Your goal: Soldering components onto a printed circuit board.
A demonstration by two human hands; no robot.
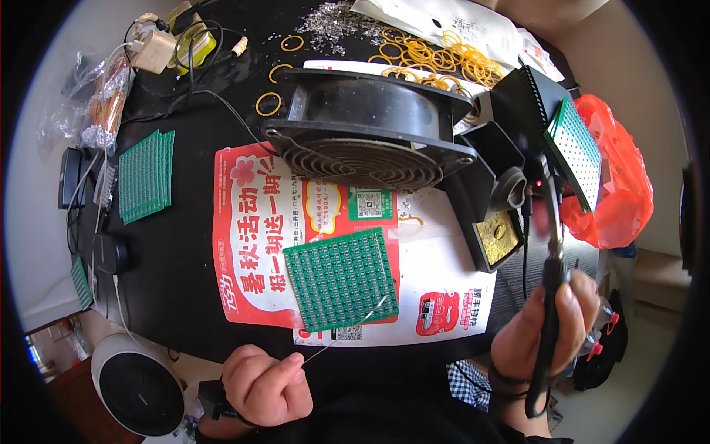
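Note:
My left hand (268, 386) is closed at the near edge of the table, pinching a thin strand of solder wire (334, 343). The wire slants up to the right, and its far end lies over the lower right part of a green circuit board panel (336, 277). That panel, covered in rows of small parts, rests on a printed red and white sheet (255, 192). At the right, my right hand (573, 318) grips a black-handled soldering iron (552, 296). Its shaft points away from me, beside the black iron stand (473, 203), clear of the panel.
A black fan (370, 100) stands behind the panel. The stand holds a yellow sponge (498, 235). Green boards lie at the left (146, 177), and more boards (575, 152) lean near a red plastic bag (621, 170). Yellow rubber bands (481, 66) are heaped at the back; cables run along the left.

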